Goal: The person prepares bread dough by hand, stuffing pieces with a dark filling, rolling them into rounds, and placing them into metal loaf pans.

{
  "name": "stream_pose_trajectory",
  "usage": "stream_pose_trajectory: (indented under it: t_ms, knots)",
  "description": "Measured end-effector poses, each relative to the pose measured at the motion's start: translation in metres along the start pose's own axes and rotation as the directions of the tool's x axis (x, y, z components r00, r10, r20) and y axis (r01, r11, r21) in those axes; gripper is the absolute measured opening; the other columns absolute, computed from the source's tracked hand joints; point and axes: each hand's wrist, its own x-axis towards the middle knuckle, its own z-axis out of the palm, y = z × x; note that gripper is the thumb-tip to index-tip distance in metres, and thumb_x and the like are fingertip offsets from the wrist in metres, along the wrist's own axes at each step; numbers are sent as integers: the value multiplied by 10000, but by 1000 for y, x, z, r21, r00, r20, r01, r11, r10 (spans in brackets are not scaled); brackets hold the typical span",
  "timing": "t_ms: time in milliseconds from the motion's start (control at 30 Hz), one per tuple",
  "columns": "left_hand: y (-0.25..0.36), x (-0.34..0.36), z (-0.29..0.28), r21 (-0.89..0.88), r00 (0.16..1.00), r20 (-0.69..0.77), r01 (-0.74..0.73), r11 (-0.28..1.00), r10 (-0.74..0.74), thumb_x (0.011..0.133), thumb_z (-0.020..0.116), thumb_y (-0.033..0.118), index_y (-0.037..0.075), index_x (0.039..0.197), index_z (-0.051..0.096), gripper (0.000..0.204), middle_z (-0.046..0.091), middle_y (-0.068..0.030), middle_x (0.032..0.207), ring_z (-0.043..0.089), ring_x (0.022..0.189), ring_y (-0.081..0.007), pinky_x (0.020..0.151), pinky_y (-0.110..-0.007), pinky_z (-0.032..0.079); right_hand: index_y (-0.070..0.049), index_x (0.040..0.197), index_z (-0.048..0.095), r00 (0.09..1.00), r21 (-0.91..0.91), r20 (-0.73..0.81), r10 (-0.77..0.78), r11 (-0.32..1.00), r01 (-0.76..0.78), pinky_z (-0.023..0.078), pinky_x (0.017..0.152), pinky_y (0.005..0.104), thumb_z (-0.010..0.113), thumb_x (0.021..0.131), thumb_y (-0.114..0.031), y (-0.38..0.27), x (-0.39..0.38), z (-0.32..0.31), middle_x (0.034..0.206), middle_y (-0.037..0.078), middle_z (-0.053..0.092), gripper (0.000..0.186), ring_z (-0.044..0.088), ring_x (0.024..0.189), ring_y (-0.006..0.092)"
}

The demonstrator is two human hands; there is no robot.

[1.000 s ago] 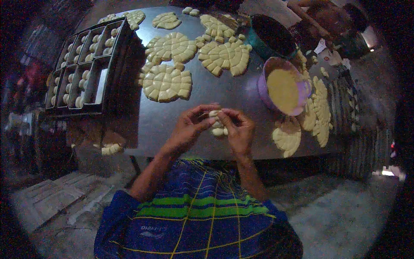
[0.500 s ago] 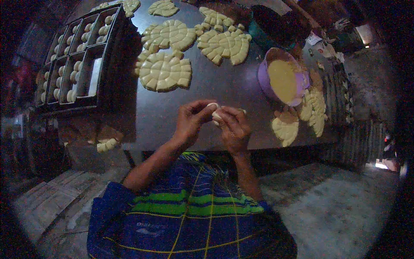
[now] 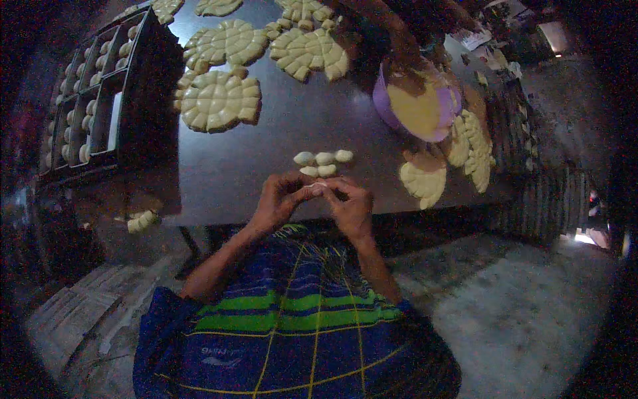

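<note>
Both hands, left [image 3: 278, 201] and right [image 3: 352, 206], pinch one dough piece [image 3: 318, 191], mostly hidden by fingers, just below the shaped pieces [image 3: 323, 163] on the table [image 3: 279, 139].

A dim bakery workshop: dough rounds [image 3: 219, 100] cover the table [image 3: 266, 166].

At twelve o'clock on my dark table [image 3: 266, 166] lay round fans of pale dough pieces [image 3: 219, 101], several of them side by side. A purple bowl [image 3: 417, 110] of yellow filling stood at one o'clock, with more fans [image 3: 423, 182] just beside it near the table edge. At ten o'clock sat a black tray [image 3: 100, 113] with compartments holding shaped pieces. My blue cloth with green stripes [image 3: 292, 332] covered my lap at six.
</note>
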Motion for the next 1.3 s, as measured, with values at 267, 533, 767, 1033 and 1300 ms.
stream_pose_trajectory:
  t_ms: [267,533,767,1033,1300]
  knots:
    - [-36,8,48,-9,998,32,-47,999,48,876,643,28,21,1062,556,205,665,-68,966,611,969,-144,872,-305,482,-34,870,746,963,229,182,200,944,-239,525,786,327,701,842,-133,65,-20,-33,906,79,723,112,683,820,188]
    - [-31,28,74,-366,992,83,117,923,-93,810,605,-85,99,1329,375,596,643,-60,1004,600,1016,-158,923,-319,465,-18,1107,636,909,536,332,253,742,-403,534,772,274,787,757,-56,97,-4,-46,1014,55,694,383,662,874,140]
    - [-43,39,80,-352,998,-9,54,934,-61,808,628,-50,103,1375,373,640,635,-77,1062,593,1051,-183,956,-354,461,-1,1049,672,905,390,425,23,898,-206,528,848,331,731,803,-80,140,18,-45,1058,102,696,266,674,914,205]
    - [-56,29,32,-80,902,-431,-59,995,19,862,656,51,70,1249,536,405,612,-101,1154,574,1101,-205,978,-345,448,-67,1071,664,823,-252,248,-510,787,564,519,848,384,657,813,-24,161,57,-41,1046,109,657,262,619,983,324]
    - [-85,42,19,805,876,-237,-66,590,421,846,708,180,66,1265,538,467,557,-162,1244,506,1193,-328,986,-422,435,-45,1113,635,897,-155,81,-436,883,443,499,853,411,748,775,-163,153,63,-40,1065,95,613,376,590,988,331]
